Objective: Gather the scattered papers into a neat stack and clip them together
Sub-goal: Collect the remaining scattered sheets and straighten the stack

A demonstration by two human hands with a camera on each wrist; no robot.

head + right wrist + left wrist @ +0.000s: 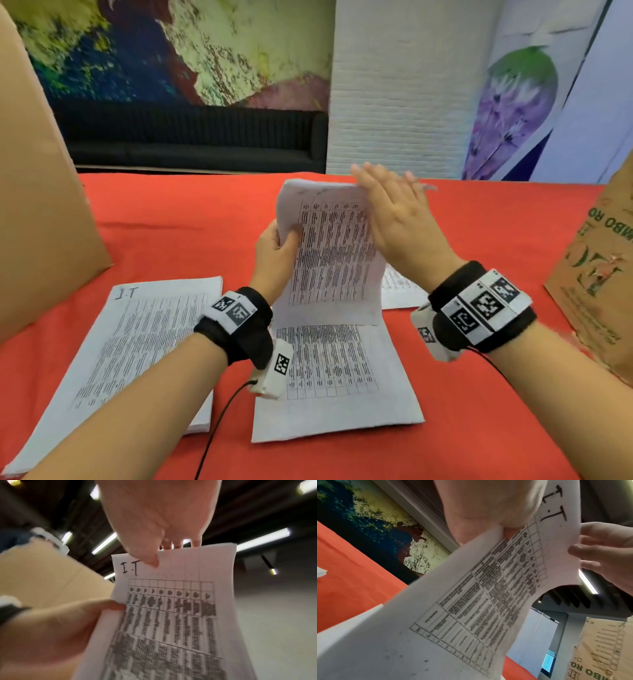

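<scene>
A bundle of printed papers (pixel 329 260) marked "I.T" stands upright at the table's middle, curving slightly. Its lower edge meets a flat stack (pixel 342 394) lying in front of me. My left hand (pixel 277 246) grips the bundle's left edge, thumb on the printed face. My right hand (pixel 394 212) pinches the top right edge: the thumb (pixel 150 561) lies on the front and the straight fingers are behind. The same bundle (pixel 471 601) (pixel 171 615) fills both wrist views. A thicker stack (pixel 137 342) lies at the left. Another sheet (pixel 399 289) lies behind my right wrist. No clip is in view.
A red cloth (pixel 171 222) covers the table. A tall cardboard panel (pixel 34 205) leans at the left edge, and a brown printed paper bag (pixel 599 291) stands at the right. A cable runs from my left wrist camera toward me. A dark sofa (pixel 191 137) stands beyond the table.
</scene>
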